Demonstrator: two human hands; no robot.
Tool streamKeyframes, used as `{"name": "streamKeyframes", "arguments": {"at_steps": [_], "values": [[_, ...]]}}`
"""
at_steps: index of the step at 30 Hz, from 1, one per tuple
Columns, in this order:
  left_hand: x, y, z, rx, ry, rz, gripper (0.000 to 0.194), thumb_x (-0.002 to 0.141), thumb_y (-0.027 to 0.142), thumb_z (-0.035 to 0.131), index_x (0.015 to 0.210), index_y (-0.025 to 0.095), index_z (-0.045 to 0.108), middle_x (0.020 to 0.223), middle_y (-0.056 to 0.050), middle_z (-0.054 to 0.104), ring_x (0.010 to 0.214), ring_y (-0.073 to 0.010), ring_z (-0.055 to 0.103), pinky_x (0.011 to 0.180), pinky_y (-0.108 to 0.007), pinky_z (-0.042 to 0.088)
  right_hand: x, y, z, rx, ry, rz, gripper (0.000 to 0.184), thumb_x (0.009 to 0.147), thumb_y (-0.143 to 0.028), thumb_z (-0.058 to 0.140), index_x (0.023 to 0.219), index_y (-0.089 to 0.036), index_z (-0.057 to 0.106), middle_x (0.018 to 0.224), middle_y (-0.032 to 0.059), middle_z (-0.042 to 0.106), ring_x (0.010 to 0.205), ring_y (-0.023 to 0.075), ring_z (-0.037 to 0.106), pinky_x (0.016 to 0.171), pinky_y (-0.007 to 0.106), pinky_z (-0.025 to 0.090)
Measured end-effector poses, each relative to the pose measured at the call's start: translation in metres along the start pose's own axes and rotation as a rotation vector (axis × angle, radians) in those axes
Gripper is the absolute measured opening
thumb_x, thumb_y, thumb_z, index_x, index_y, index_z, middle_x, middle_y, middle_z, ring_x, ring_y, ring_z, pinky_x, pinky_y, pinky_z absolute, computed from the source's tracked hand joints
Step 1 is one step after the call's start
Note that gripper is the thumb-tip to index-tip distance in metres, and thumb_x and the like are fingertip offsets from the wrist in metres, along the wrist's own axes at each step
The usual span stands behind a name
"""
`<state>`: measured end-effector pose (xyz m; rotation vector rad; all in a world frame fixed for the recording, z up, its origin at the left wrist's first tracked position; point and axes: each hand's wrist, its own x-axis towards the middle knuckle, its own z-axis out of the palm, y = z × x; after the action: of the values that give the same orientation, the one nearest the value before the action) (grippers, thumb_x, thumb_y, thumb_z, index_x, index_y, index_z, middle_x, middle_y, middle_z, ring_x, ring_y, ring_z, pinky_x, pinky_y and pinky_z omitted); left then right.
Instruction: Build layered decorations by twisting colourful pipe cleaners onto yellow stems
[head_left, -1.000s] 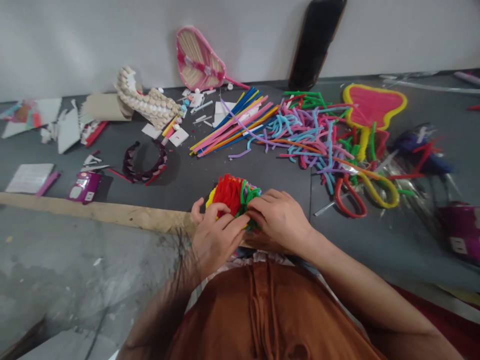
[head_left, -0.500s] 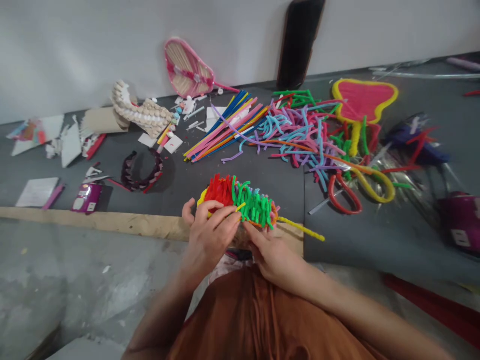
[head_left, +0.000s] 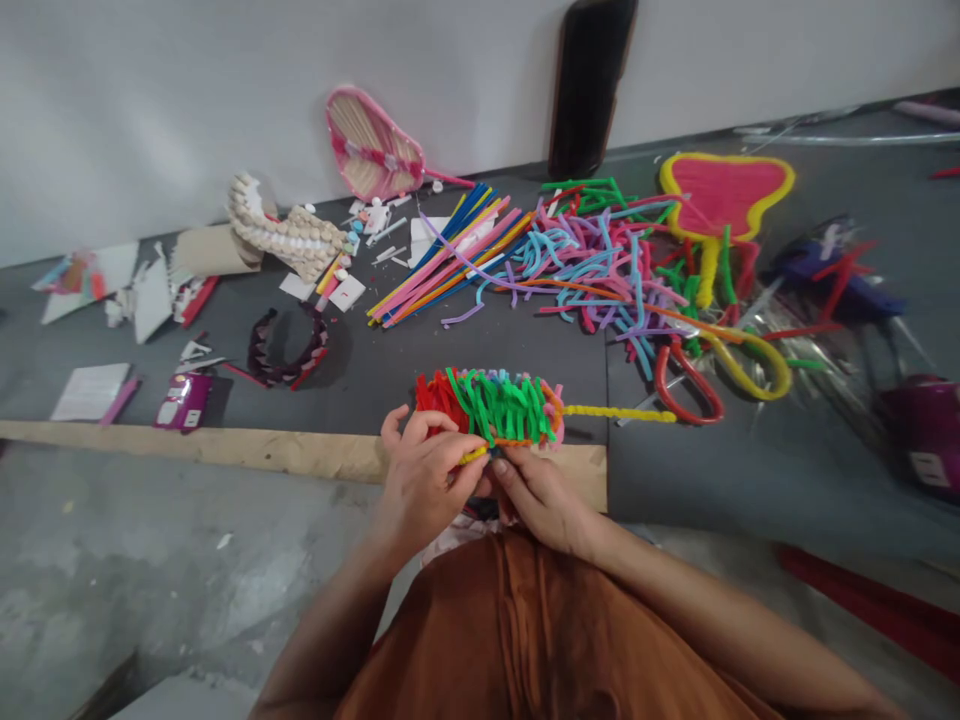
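My left hand (head_left: 424, 480) and my right hand (head_left: 536, 495) both grip a fuzzy pipe-cleaner piece (head_left: 495, 405) with red, green and pink loops, held low in front of me. The left fingers curl round its red end. My right fingertips pinch its lower edge, close to the left fingers. A yellow pipe cleaner (head_left: 619, 412) sticks out to the right from the piece.
A heap of coloured pipe cleaners (head_left: 592, 265) and straight sticks (head_left: 450, 255) lies on the grey mat (head_left: 375, 360). A dark headband (head_left: 289, 345), a pink heart shape (head_left: 724, 190), a pink racket shape (head_left: 375, 145), paper scraps and a black phone (head_left: 589, 85) against the wall are nearby.
My right hand slid from on top of the piece down to its near edge. The piece turned, showing its green loops, and the yellow pipe cleaner now points right.
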<state>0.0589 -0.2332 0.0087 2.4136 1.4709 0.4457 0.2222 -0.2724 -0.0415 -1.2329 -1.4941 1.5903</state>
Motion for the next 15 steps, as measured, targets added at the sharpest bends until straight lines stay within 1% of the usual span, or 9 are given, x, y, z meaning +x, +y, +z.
{"name": "streamKeyframes", "arguments": {"at_steps": [2, 3, 6, 8, 11, 13, 15], "values": [[-0.001, -0.001, -0.001, -0.027, -0.027, -0.017, 0.013, 0.087, 0.029, 0.06, 0.084, 0.027, 0.073, 0.079, -0.001, 0.07, 0.089, -0.02, 0.059, 0.105, -0.052, 0.023, 0.001, 0.001, 0.001, 0.098, -0.013, 0.051, 0.037, 0.1, -0.039, 0.03, 0.079, -0.021, 0.054, 0.053, -0.0025, 0.056, 0.047, 0.0123, 0.055, 0.05, 0.022, 0.044], [-0.001, -0.001, -0.001, -0.038, -0.044, -0.024, 0.014, 0.087, 0.029, 0.059, 0.086, 0.027, 0.073, 0.081, -0.001, 0.07, 0.089, -0.0195, 0.059, 0.105, -0.051, 0.024, 0.002, 0.002, 0.002, 0.128, -0.016, 0.068, 0.036, 0.099, -0.041, 0.032, 0.078, -0.021, 0.054, 0.053, -0.0028, 0.056, 0.046, 0.0119, 0.055, 0.048, 0.022, 0.044], [-0.002, 0.0, -0.001, -0.053, -0.09, -0.033, 0.016, 0.087, 0.029, 0.058, 0.091, 0.027, 0.074, 0.084, -0.001, 0.068, 0.089, -0.0184, 0.058, 0.104, -0.047, 0.026, 0.003, 0.003, 0.005, 0.188, -0.022, 0.096, 0.028, 0.096, -0.042, 0.041, 0.083, -0.021, 0.055, 0.066, -0.0012, 0.064, 0.045, 0.0107, 0.056, 0.045, 0.021, 0.043], [-0.002, 0.001, -0.001, -0.042, -0.096, -0.023, 0.015, 0.086, 0.028, 0.059, 0.091, 0.027, 0.074, 0.082, -0.001, 0.069, 0.089, -0.0188, 0.058, 0.104, -0.047, 0.025, 0.003, 0.003, 0.006, 0.193, -0.028, 0.115, 0.026, 0.095, -0.042, 0.044, 0.084, -0.021, 0.056, 0.07, -0.0004, 0.066, 0.045, 0.0103, 0.056, 0.043, 0.021, 0.042], [-0.002, 0.002, 0.001, -0.002, -0.066, -0.009, 0.013, 0.086, 0.026, 0.059, 0.088, 0.026, 0.072, 0.08, -0.001, 0.071, 0.092, -0.0206, 0.057, 0.103, -0.049, 0.023, 0.0, 0.001, 0.005, 0.083, 0.005, 0.114, 0.023, 0.094, -0.038, 0.046, 0.086, -0.021, 0.058, 0.065, -0.0016, 0.066, 0.043, 0.0104, 0.056, 0.044, 0.021, 0.042], [-0.003, 0.0, 0.002, 0.011, -0.062, -0.007, 0.012, 0.086, 0.024, 0.06, 0.087, 0.025, 0.071, 0.081, -0.001, 0.072, 0.093, -0.0213, 0.057, 0.103, -0.05, 0.022, -0.004, 0.0, 0.004, -0.057, 0.052, 0.069, 0.019, 0.094, -0.032, 0.046, 0.09, -0.02, 0.06, 0.064, -0.0018, 0.066, 0.044, 0.0108, 0.057, 0.046, 0.021, 0.042], [-0.004, -0.001, 0.004, -0.003, -0.088, 0.008, 0.01, 0.085, 0.023, 0.061, 0.089, 0.025, 0.07, 0.081, -0.001, 0.072, 0.093, -0.0216, 0.057, 0.102, -0.05, 0.022, -0.01, -0.001, 0.0, -0.204, 0.088, 0.008, 0.017, 0.093, -0.026, 0.046, 0.093, -0.019, 0.061, 0.066, -0.0006, 0.068, 0.05, 0.0117, 0.06, 0.05, 0.021, 0.044]]}}
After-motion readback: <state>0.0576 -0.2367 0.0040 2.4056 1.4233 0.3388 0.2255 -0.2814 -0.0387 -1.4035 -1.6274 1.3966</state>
